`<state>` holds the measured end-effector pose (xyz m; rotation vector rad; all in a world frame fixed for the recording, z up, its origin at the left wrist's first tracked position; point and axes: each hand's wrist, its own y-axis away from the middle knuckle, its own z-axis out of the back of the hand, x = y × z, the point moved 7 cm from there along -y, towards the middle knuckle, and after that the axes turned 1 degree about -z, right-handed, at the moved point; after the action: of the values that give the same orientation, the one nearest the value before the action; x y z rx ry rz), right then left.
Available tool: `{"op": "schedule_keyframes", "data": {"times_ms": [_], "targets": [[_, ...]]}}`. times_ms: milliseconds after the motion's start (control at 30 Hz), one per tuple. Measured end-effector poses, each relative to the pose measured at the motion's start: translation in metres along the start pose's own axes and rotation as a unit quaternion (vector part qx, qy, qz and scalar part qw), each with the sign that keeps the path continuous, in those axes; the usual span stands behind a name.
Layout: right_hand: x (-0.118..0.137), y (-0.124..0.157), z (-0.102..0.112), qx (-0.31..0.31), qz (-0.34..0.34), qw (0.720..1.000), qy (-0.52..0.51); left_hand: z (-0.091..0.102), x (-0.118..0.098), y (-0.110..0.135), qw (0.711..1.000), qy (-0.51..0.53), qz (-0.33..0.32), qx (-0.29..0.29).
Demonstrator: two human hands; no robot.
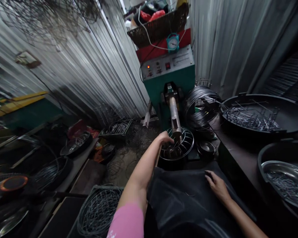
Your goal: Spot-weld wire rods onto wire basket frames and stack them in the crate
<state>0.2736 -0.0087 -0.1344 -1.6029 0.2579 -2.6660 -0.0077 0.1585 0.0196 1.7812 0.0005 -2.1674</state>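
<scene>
At the front of a green machine, a round wire basket with shiny rings and ribs sits below a metal cylinder arm. My left hand reaches forward and is closed on the basket's near-left rim; its fingertips are partly hidden among the wires. My right hand is over the black apron on my lap, holding nothing, with its fingers apart. A small thin curved wire lies on the apron.
At right, a large black pan holds bent wire pieces, and a steel bowl holds more. A wire coil stands beside the machine. Lower left is a crate of wire rings. A teal clock hangs above the control panel.
</scene>
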Motion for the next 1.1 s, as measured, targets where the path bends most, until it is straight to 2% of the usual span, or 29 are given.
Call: {"op": "schedule_keyframes", "data": {"times_ms": [100, 167, 333, 400, 500, 600, 767, 867, 1000, 1100], "targets": [[0.000, -0.001, -0.001, 0.006, -0.006, 1.000, -0.020, 0.001, 0.029, 0.019, 0.988, -0.096, -0.005, 0.122], [-0.001, -0.002, -0.004, 0.006, -0.010, 1.000, -0.027, 0.000, 0.045, 0.032, 0.984, -0.101, -0.018, 0.149], [-0.002, -0.003, -0.013, 0.018, -0.041, 0.998, -0.044, -0.012, 0.075, 0.051, 0.994, 0.053, -0.018, 0.091], [-0.001, -0.003, -0.012, 0.022, -0.051, 0.997, -0.062, -0.018, 0.083, 0.059, 0.991, 0.096, -0.017, 0.090], [-0.005, -0.002, -0.007, 0.027, -0.092, 0.989, -0.109, -0.020, 0.090, 0.075, 0.990, 0.071, -0.034, 0.118], [-0.009, -0.002, -0.002, 0.017, -0.155, 0.972, -0.175, -0.011, 0.094, 0.097, 0.989, 0.017, -0.072, 0.125], [-0.007, 0.004, 0.005, -0.031, -0.200, 0.943, -0.263, 0.001, 0.104, 0.126, 0.994, -0.020, -0.085, 0.071], [-0.002, 0.010, 0.010, -0.043, -0.203, 0.935, -0.287, -0.004, 0.113, 0.127, 0.994, -0.009, -0.092, 0.054], [0.007, 0.015, 0.015, -0.032, -0.192, 0.949, -0.250, -0.013, 0.124, 0.119, 0.993, 0.032, -0.106, 0.033], [0.006, 0.020, 0.020, -0.044, -0.205, 0.945, -0.251, -0.014, 0.132, 0.123, 0.991, 0.030, -0.130, -0.004]]}}
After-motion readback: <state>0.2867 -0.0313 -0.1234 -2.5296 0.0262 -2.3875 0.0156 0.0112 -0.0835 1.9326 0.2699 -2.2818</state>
